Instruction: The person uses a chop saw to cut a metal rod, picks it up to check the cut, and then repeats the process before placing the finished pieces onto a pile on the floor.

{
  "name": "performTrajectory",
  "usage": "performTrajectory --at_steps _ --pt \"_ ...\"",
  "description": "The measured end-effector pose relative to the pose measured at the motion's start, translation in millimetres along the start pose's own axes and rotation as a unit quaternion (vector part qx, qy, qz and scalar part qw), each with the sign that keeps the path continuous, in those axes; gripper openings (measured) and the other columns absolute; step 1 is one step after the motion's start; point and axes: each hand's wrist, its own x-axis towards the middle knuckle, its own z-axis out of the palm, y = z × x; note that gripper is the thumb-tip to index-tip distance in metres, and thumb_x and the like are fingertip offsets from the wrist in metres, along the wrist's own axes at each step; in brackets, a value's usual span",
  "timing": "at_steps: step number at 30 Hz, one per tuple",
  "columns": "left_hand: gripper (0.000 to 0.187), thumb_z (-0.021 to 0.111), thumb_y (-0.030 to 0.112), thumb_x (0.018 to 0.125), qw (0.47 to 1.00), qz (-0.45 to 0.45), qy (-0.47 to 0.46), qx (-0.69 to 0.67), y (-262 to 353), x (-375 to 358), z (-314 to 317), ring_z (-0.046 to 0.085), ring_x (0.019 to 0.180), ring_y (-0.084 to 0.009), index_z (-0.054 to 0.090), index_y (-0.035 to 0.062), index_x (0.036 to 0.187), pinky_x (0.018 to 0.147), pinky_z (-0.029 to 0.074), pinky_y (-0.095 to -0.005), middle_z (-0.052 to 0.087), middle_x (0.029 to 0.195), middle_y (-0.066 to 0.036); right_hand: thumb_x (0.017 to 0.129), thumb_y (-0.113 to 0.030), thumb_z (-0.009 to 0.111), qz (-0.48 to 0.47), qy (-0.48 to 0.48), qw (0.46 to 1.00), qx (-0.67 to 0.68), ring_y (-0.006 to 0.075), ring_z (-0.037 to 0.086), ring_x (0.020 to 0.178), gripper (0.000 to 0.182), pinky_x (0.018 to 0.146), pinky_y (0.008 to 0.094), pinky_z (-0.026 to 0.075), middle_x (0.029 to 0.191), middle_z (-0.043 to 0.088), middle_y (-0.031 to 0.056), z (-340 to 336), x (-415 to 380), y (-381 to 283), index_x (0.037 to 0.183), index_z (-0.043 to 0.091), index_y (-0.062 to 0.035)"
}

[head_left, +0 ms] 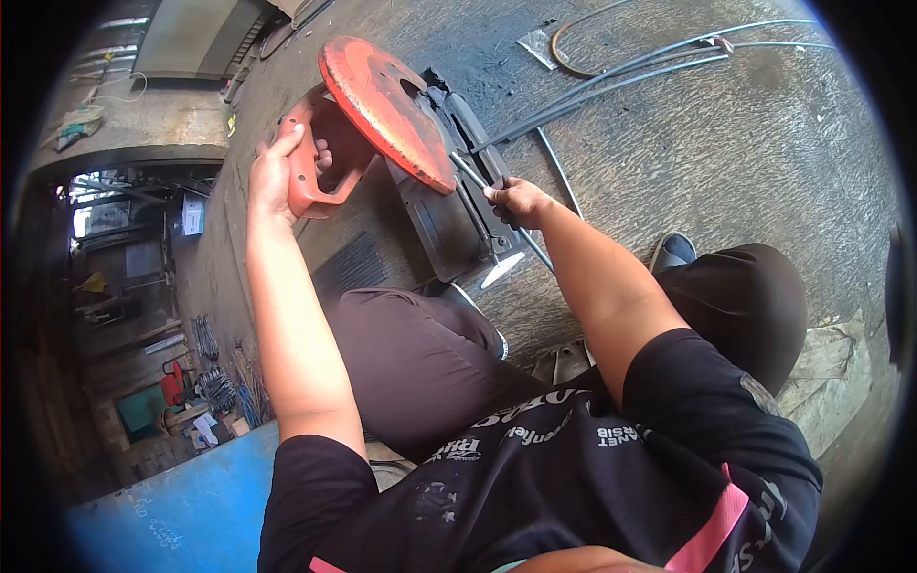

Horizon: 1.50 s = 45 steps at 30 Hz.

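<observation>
A: Holding what with the left hand (277, 177)?
B: Gripping the handle (304, 181) of the saw (411, 143), with thumb and fingers wrapped around it; apparently controlling the tilt of the guard (377, 105) from there.
A: And with the right hand (521, 202)?
B: Clasping a thin rod (467, 170) in curled fingers, likely steadying it at a slant by the base (430, 229).
A: Touching the base?
B: Overlapping it in view, but not showing whether touching.
A: Resting the saw where?
B: Standing it on the floor (688, 153), just ahead of the left leg (411, 377), probably bringing handle and rod within easy reach.
A: Noticing what about the guard?
B: Showing worn orange-red paint, chipping along the rim and darkening across the round face.
A: And the rod?
B: Looking plain, straight and grey.
</observation>
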Motion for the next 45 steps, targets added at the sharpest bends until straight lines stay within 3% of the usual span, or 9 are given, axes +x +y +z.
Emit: performTrajectory --at_steps 9,18,24,30,36,45 --pt "0.05 0.062 0.015 0.09 1.0 0.005 0.014 -0.016 -1 -2 3 0.064 0.075 -0.0236 0.029 0.001 0.126 0.063 0.057 -0.0341 0.059 0.096 -0.019 0.093 -0.037 0.06 0.013 0.021 0.999 -0.026 0.016 0.048 0.047 0.034 0.04 0.0317 0.035 0.061 0.053 0.0055 -13 25 12 0.081 0.057 -0.0053" --pt "0.045 0.061 0.016 0.09 1.0 0.01 0.006 -0.002 -1 -1 3 0.064 0.074 -0.0222 0.034 0.0013 0.123 0.063 0.057 -0.0334 0.06 0.094 -0.018 0.097 -0.036 0.051 0.05 0.008 0.997 -0.051 0.0164 0.047 0.044 0.035 0.038 0.0331 0.036 0.06 0.053 0.0061 -10 22 7 0.089 0.063 -0.0047" --pt "0.046 0.061 0.015 0.09 1.0 0.006 -0.003 -0.002 -1 1 0 0.064 0.077 -0.0228 0.033 0.0017 0.124 0.064 0.057 -0.0337 0.059 0.096 -0.018 0.098 -0.036 0.05 0.051 0.013 0.998 -0.026 0.0162 0.046 0.044 0.033 0.038 0.0333 0.034 0.062 0.053 0.0058 -11 26 13 0.085 0.058 -0.006" --pt "0.047 0.062 0.015 0.09 1.0 0.004 0.01 -0.018 0 -3 5 0.064 0.079 -0.023 0.033 0.0019 0.125 0.064 0.057 -0.0339 0.059 0.097 -0.018 0.096 -0.038 0.054 -0.006 0.007 1.0 -0.018 0.0156 0.045 0.047 0.029 0.039 0.0319 0.034 0.067 0.053 0.0054 -12 29 19 0.096 0.051 -0.0095" --pt "0.046 0.061 0.015 0.09 1.0 -0.001 -0.004 -0.013 0 -2 2 0.064 0.079 -0.023 0.034 0.0017 0.124 0.064 0.057 -0.034 0.059 0.096 -0.018 0.09 -0.038 0.065 -0.005 0.0 0.999 -0.034 0.0156 0.045 0.049 0.032 0.042 0.0319 0.034 0.065 0.052 0.0056 -10 15 11 0.092 0.05 -0.0089" --pt "0.039 0.061 0.017 0.09 1.0 0.001 0.006 -0.009 0 -4 6 0.064 0.077 -0.0219 0.042 0.0008 0.12 0.063 0.057 -0.0326 0.06 0.093 -0.016 0.091 -0.034 0.064 0.008 -0.014 1.0 -0.019 0.0179 0.048 0.048 0.03 0.042 0.0346 0.036 0.061 0.052 0.008 -15 27 14 0.087 0.052 -0.0063"
